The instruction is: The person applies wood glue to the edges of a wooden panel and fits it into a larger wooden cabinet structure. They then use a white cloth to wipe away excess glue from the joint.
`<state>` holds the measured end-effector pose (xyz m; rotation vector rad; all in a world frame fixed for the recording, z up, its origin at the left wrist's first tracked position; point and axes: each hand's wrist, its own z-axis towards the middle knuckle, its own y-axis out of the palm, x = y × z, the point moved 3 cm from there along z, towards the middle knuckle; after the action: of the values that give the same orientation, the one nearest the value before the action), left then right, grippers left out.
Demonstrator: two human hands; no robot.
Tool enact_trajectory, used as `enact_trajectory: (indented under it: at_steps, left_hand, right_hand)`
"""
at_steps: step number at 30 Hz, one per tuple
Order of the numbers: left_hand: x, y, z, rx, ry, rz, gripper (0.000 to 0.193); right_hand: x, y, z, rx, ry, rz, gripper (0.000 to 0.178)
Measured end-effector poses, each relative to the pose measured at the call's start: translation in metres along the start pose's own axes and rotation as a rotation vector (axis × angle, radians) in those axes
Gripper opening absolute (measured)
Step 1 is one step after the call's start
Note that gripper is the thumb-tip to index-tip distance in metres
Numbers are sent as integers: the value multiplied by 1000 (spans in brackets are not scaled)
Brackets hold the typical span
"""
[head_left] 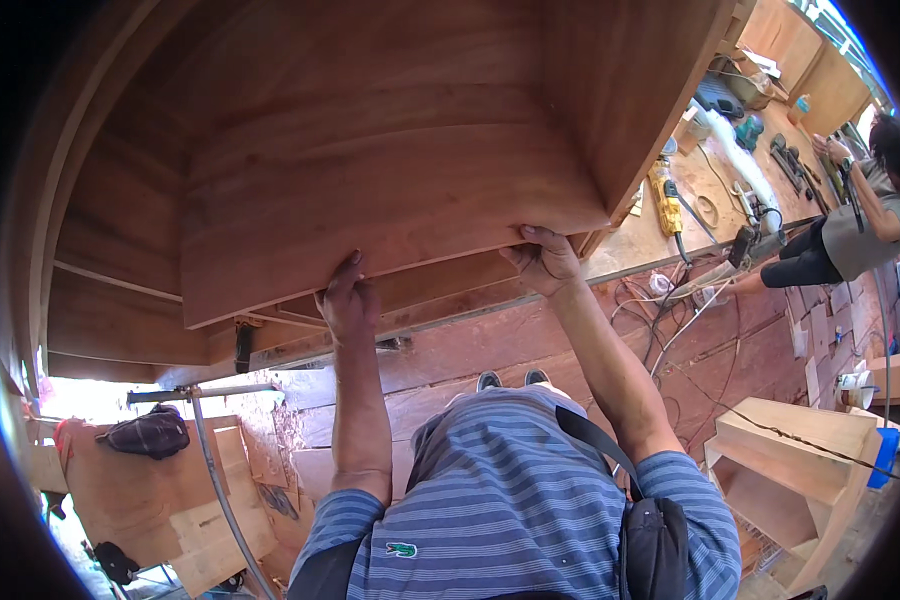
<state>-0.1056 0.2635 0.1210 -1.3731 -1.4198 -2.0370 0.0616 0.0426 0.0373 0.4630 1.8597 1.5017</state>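
Note:
A brown wooden shelf board (390,195) lies inside a large open wooden cabinet (630,90). My left hand (349,298) grips the board's front edge near its middle, thumb on top and fingers curled underneath. Farther right, my right hand (545,260) pinches the same edge close to the cabinet's right side panel, its thumb also on top. The fingers beneath the board are partly hidden. The board's left front corner sits apart from the thin cleat (120,280) on the left wall. Below the board, a dark clamp-like piece (243,345) shows at the cabinet's lower rail.
At right stands a workbench (620,245) with a yellow power tool (664,195) and several hand tools. Another person (875,215) is beside it. Cables (660,330) trail over the floor. A small wooden cabinet (795,450) is at lower right, a metal bar stand (205,440) at lower left.

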Motion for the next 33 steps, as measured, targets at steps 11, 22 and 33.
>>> enact_trajectory:
  at_steps: [11, 22, 33]
  left_hand:
    - [-10, -2, 17, -8, 5, -59, 13]
    - [-24, -20, 34, -19, -54, -27, 22]
    - [-35, -13, 31, -44, -2, -117, 24]
  right_hand:
    - [-2, 1, 13, 17, -16, -6, 23]
    - [0, -11, 24, 30, -1, -27, 20]
    - [-6, -8, 24, -25, 24, -66, 25]
